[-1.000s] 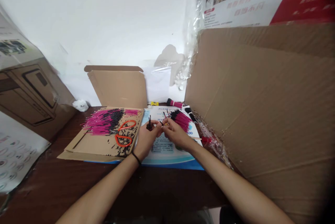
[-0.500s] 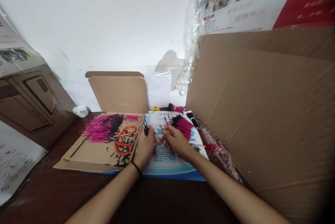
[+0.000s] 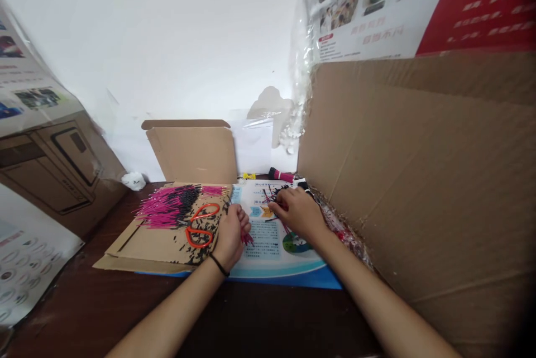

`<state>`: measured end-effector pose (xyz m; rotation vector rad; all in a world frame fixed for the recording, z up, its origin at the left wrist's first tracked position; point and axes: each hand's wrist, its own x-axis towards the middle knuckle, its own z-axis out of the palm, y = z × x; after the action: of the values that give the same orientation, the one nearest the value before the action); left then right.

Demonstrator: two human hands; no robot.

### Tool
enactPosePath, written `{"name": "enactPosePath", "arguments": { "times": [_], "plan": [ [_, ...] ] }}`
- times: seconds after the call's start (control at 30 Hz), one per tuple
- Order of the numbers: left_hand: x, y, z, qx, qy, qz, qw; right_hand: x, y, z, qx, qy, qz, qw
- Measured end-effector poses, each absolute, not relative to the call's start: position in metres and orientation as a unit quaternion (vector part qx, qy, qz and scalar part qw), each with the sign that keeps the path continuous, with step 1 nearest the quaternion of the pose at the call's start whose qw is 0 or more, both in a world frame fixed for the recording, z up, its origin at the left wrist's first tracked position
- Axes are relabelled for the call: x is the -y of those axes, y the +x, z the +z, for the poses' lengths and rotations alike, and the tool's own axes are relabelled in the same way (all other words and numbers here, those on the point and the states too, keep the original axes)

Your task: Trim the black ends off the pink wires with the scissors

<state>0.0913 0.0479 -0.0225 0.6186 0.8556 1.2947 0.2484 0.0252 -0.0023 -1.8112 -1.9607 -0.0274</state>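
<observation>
I see orange scissors [image 3: 200, 226] lying on a flat cardboard tray [image 3: 138, 240] left of centre, with its flap [image 3: 192, 151] standing upright behind. A tall cardboard sheet [image 3: 419, 179] fills the right half, and a poster [image 3: 364, 6] hangs above it at upper right. A printed box [image 3: 54, 162] leans at the left edge. Just beside it sits a small white wad [image 3: 134, 181], possibly crumpled paper. Everything rests on a dark wooden table [image 3: 84, 302].

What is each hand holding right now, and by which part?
The left hand is fisted round a few pink wires, whose ends poke out. The right hand lies on the wire pile; any grip is hidden.
</observation>
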Motion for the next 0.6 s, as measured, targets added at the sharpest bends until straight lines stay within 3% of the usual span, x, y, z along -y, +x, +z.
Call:
{"name": "enactPosePath", "arguments": {
  "times": [0.07,0.17,0.6],
  "plan": [
    [-0.051,0.089,-0.019,-0.362,0.222,0.586,0.69,-0.029,0.261,-0.004,0.672,-0.721,-0.041,0.165],
    [-0.052,0.087,-0.016,-0.384,0.158,0.58,0.701,-0.035,0.272,-0.013,0.667,-0.736,0.007,0.115],
    [-0.053,0.082,-0.025,-0.376,0.208,0.513,0.743,-0.045,0.277,-0.022,0.611,-0.773,-0.033,0.166]
  ]
}}
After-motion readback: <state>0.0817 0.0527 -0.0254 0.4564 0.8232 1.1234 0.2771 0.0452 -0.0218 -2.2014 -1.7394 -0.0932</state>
